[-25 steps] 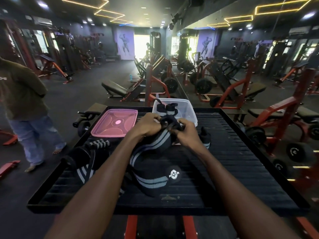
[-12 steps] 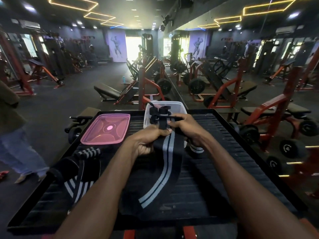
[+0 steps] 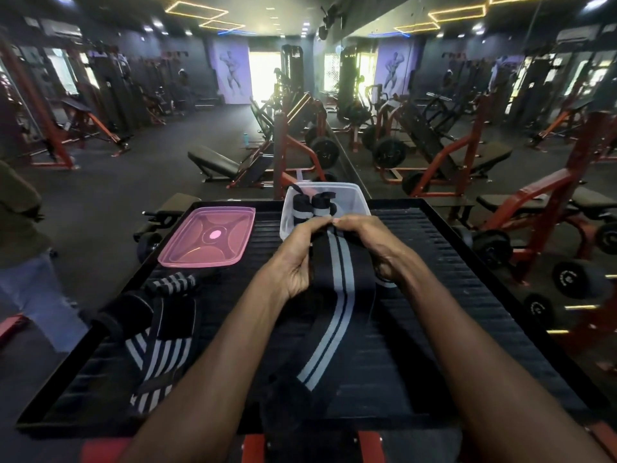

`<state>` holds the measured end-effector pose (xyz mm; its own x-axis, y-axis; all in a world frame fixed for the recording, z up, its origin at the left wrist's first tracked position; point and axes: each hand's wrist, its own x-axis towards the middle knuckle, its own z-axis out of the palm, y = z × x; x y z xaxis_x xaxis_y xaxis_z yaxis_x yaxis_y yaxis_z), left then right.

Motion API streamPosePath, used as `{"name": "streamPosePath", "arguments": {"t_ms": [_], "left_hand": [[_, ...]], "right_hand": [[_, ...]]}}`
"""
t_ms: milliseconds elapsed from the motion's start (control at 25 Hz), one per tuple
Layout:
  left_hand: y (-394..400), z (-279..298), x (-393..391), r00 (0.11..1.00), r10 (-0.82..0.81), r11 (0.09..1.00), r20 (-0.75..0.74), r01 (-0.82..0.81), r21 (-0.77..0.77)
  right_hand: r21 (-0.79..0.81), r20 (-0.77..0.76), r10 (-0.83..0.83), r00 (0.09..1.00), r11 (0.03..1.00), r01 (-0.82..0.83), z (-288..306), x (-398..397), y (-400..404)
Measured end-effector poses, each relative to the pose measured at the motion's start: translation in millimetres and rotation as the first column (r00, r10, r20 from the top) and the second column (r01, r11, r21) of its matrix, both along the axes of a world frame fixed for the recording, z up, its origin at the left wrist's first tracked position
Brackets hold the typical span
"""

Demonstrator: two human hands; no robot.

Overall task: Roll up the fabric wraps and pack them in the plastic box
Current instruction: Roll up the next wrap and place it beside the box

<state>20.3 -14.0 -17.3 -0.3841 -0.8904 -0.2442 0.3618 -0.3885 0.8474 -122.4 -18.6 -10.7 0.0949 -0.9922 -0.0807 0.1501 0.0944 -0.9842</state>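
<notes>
A long black wrap with two grey stripes [image 3: 337,289] lies stretched toward me over the black ribbed platform [image 3: 467,295]. My left hand [image 3: 295,259] and my right hand [image 3: 374,243] both pinch its far end, fingertips meeting just in front of the clear plastic box [image 3: 359,202]. Two rolled wraps [image 3: 312,205] stand inside that box. The wrap's near end hangs over the platform's front edge. Another striped wrap [image 3: 160,349] lies loose at the left.
A pink lid [image 3: 208,237] lies left of the box. A small rolled striped wrap [image 3: 172,282] sits below the lid. A person in jeans [image 3: 23,248] stands at the left edge. Red gym machines and weight plates surround the platform.
The bunched wrap has been pulled out flat toward me. Both hands have shifted to its far end near the box, and the camera has tilted slightly.
</notes>
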Motion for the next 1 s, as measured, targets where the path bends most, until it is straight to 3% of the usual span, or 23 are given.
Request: {"name": "streamPosePath", "arguments": {"t_ms": [120,240,560,760,1000], "left_hand": [[-6,-11,4,0.958,0.22,0.967,0.182,-0.19,-0.171],[-3,-14,10,0.855,0.361,0.915,0.372,-0.249,-0.316],[8,-13,11,0.841,0.401,0.864,0.362,-0.216,-0.456],[5,-21,10,0.837,0.493,0.763,0.236,-0.286,-0.58],[7,-36,16,0.925,0.369,0.813,0.093,-0.273,-0.514]], "right_hand": [[-0.077,-0.035,0.032,0.999,0.996,-0.034,-9,0,-3],[-0.123,-0.138,0.054,0.989,0.99,-0.071,-15,-2,-7],[-0.385,-0.204,-0.059,0.977,0.923,-0.025,-37,-7,-4],[-0.374,-0.164,-0.006,0.986,0.926,-0.057,-34,-8,-3],[-0.427,-0.309,-0.067,0.949,0.901,-0.075,-33,-15,-3]]}}
